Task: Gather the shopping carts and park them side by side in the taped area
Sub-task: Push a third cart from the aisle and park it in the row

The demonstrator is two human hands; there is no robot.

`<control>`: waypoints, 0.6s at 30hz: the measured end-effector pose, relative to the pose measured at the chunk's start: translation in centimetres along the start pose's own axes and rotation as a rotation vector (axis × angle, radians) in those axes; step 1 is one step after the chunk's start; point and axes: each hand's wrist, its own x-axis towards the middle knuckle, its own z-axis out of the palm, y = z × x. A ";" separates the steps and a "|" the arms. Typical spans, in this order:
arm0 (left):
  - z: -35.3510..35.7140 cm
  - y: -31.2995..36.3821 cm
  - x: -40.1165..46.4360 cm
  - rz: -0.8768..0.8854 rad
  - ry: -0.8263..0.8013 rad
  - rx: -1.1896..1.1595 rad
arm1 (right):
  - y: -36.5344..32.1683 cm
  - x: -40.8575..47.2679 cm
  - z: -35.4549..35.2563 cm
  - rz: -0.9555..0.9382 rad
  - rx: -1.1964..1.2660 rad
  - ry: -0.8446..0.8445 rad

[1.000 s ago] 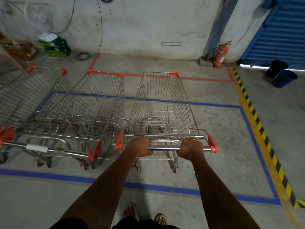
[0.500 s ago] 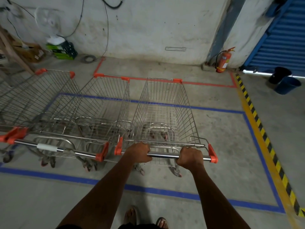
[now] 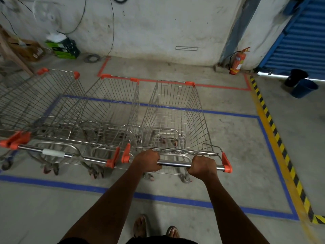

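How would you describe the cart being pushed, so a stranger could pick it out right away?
Start at the blue tape rectangle on the concrete floor, where three wire carts stand in a row. Take the rightmost cart, nearest the yellow-and-black striped line. It alone has the left hand and right hand gripping its handle bar.

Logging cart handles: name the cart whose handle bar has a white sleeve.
The middle cart: its bar carries a white sleeve; the held cart's bar is bare.
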 end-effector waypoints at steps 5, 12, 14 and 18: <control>0.6 -0.1 -0.5 -0.005 -0.010 -0.015 | -0.5 -0.8 -0.7 0.011 0.008 -0.033; 0.8 -1.3 -1.4 -0.002 -0.006 0.011 | -2.1 -1.8 -0.5 -0.008 0.012 -0.007; 0.8 -1.5 -1.7 -0.002 -0.010 0.016 | -2.3 -1.9 -0.4 -0.005 0.009 -0.014; 0.8 -1.6 -2.1 0.007 -0.013 0.016 | -2.6 -2.1 -0.1 -0.006 0.003 -0.002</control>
